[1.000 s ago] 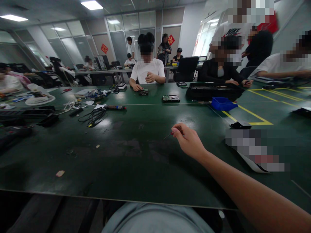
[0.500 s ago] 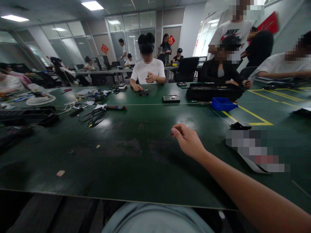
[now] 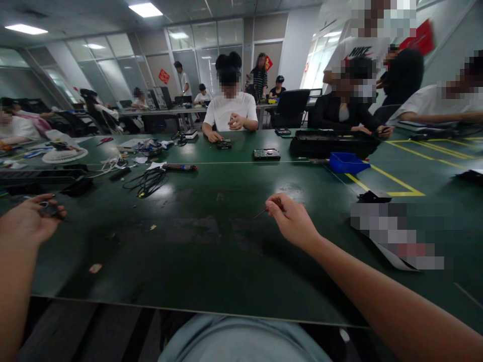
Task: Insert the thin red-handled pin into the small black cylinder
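My right hand (image 3: pixel 292 216) is closed round a small screwdriver (image 3: pixel 260 213) above the green table (image 3: pixel 196 271). The thin shaft sticks out to the left, tip slanting down; the dark reddish handle is mostly hidden by my fingers. At the left edge of the view, my left hand (image 3: pixel 28 218) is curled round a small dark object (image 3: pixel 53 208) with a metallic glint. Its kind cannot be made out. Both hands are apart from each other. A small pale scrap (image 3: pixel 95 268) lies on the table between them, nearer the front edge.
A corded tool (image 3: pixel 181 167) lies beyond, with a coiled black cable. A circuit-board device (image 3: pixel 266 154), a long black housing (image 3: pixel 334 143) and a blue bin (image 3: pixel 347 163) stand farther back. At right is a black part (image 3: pixel 373 196). A co-worker (image 3: pixel 230 110) sits opposite.
My left hand has come into view from the left with the small dark object in it. My right hand and the screwdriver stay in nearly the same place.
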